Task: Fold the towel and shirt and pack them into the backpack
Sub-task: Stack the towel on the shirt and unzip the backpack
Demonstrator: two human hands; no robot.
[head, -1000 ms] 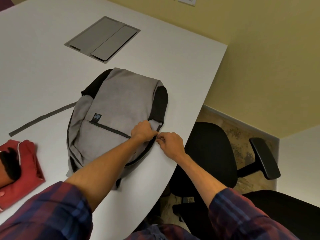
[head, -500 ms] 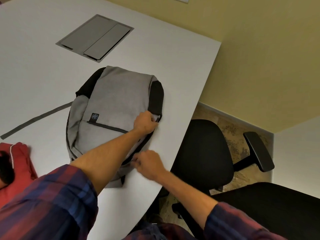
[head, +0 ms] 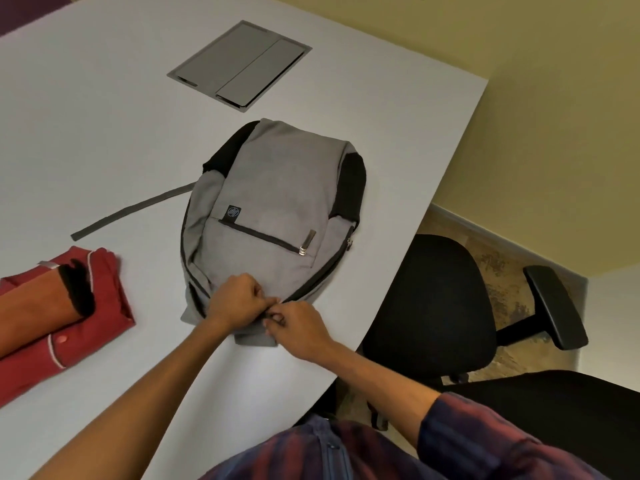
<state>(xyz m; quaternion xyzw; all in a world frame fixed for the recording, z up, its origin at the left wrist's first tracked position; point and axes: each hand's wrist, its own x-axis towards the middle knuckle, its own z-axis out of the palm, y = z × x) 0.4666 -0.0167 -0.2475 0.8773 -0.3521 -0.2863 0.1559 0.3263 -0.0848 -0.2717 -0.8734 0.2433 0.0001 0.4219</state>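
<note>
Both hands have moved to the near end of the backpack [head: 277, 209] on the table [head: 86, 116]. Left hand [head: 235, 301] grips its fabric; right hand [head: 298, 327] pinches the zipper. Folded shirt [head: 69, 313] lies left.

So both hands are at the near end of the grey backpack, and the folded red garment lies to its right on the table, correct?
Not quite: the head view shows the red garment left of the backpack. The left hand and right hand are at its near end.

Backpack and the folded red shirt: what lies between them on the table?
Head view: only bare white table separates the backpack from the red shirt; the backpack's strap lies farther back.
</note>
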